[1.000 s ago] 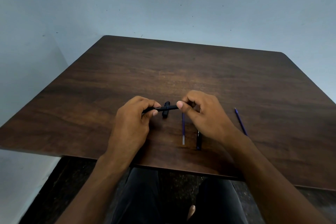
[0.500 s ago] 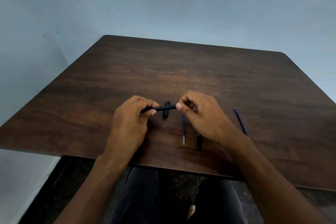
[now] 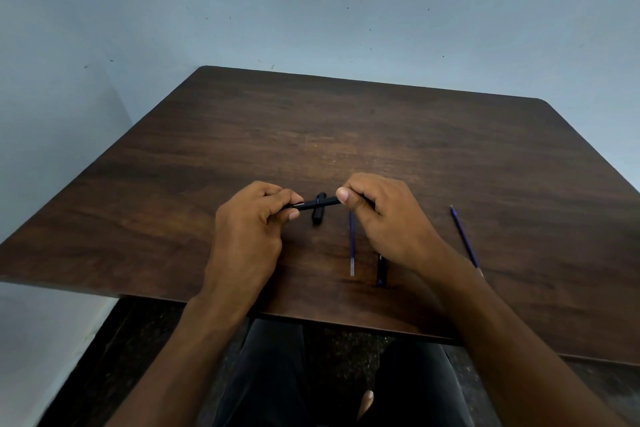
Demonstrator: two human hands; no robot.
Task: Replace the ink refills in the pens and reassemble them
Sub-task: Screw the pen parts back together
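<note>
A black pen point(image 3: 317, 203) is held level just above the brown table point(image 3: 381, 135), gripped at both ends. My left hand point(image 3: 247, 232) pinches its left end and my right hand point(image 3: 388, 218) pinches its right end. Under the pen lies a short black pen piece point(image 3: 318, 213), pointing away from me. A blue ink refill point(image 3: 352, 246) lies lengthwise between my hands. A second black pen part point(image 3: 381, 269) shows partly from under my right wrist. Another blue refill point(image 3: 464, 239) lies to the right of my right hand.
The table's near edge point(image 3: 311, 321) runs just below my wrists, with my dark-trousered legs point(image 3: 270, 374) under it. A pale blue wall point(image 3: 311, 10) stands behind the table and at the left.
My hands have drawn slightly closer along the pen. The loose parts on the table lie where they were.
</note>
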